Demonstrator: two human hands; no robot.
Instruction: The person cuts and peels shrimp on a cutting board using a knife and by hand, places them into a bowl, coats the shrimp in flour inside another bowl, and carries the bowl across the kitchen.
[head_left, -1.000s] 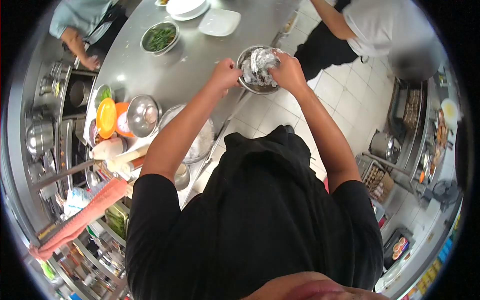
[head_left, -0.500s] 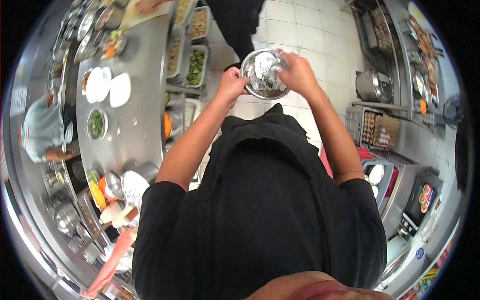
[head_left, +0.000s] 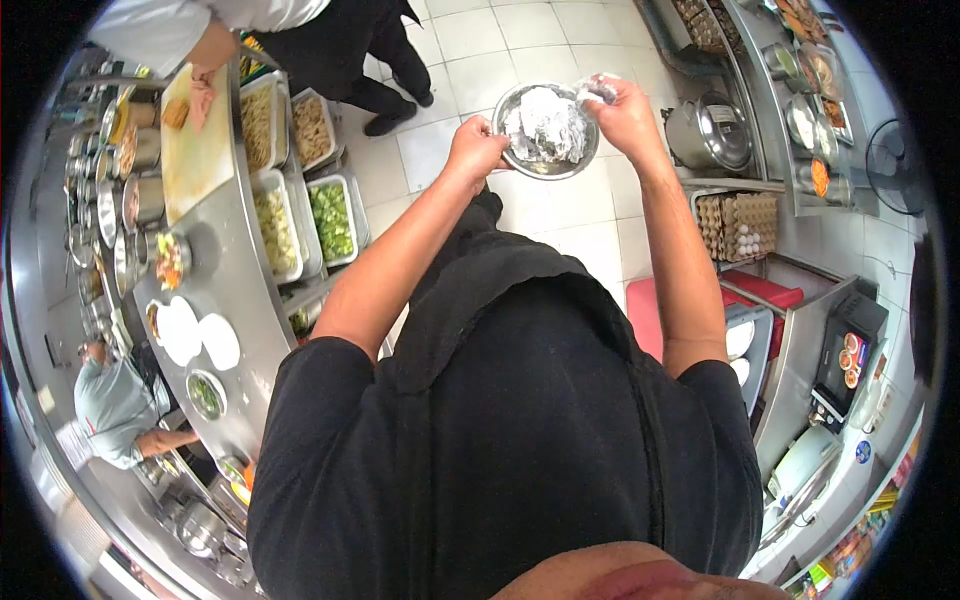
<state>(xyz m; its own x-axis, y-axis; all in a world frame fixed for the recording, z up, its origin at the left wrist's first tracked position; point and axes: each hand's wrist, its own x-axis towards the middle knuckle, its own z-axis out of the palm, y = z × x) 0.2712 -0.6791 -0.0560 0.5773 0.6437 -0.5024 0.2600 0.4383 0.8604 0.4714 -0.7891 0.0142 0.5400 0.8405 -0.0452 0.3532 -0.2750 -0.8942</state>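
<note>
A round metal bowl [head_left: 546, 172] is held out in front of me over the floor. White, powdery or pasty-looking pieces [head_left: 548, 122] fill much of it; their kind is not clear. My left hand [head_left: 476, 152] is closed on the bowl's left rim, thumb on top. At the right rim, the fingers of my right hand [head_left: 622, 112] pinch a white-coated piece [head_left: 598, 90], with more white smeared on the fingertips.
Along the left runs a steel counter [head_left: 215, 270] with white plates [head_left: 180, 332] and a cutting board [head_left: 197, 150]. Co-workers [head_left: 290, 50] stand at the counter. Food trays [head_left: 330, 218] sit beside it. To the right are a large pot [head_left: 708, 132], egg cartons [head_left: 735, 225] and shelves.
My view has turned left, and I have moved along the counter. My right hand has lifted from inside the bowl to its right rim with a white-coated piece. A co-worker shows more fully.
</note>
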